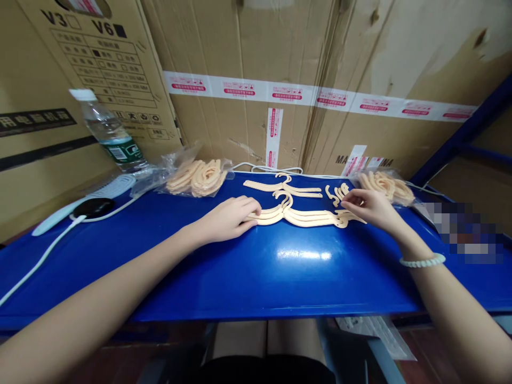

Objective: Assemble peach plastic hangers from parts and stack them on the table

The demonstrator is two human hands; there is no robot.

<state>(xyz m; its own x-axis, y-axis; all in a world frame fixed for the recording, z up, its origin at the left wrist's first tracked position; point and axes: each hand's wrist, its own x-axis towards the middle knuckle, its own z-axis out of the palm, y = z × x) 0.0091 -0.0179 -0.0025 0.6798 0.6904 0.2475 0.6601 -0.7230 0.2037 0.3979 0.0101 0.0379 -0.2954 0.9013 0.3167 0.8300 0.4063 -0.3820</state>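
A stack of cream plastic folding hangers [310, 217] lies on the blue table, hooks pointing away from me. My left hand [232, 218] has its fingers curled around the stack's left end. Behind it lie more hangers [264, 186] of the same kind, spread out flat. My right hand [370, 208] is over the right side, fingertips bent together at a small pile of loose cream hooks [332, 196]; what sits between them is hidden. Under that hand, more small cream pieces [349, 217] lie against the stack's right end.
Clear bags of cream hanger parts lie at the back left [198, 177] and back right [386, 186]. A water bottle [114, 133], a pale blue fan-like object [100, 189], a black round device [94, 208] and a white cable [44, 258] occupy the left. Cardboard boxes [240, 42] wall the back.
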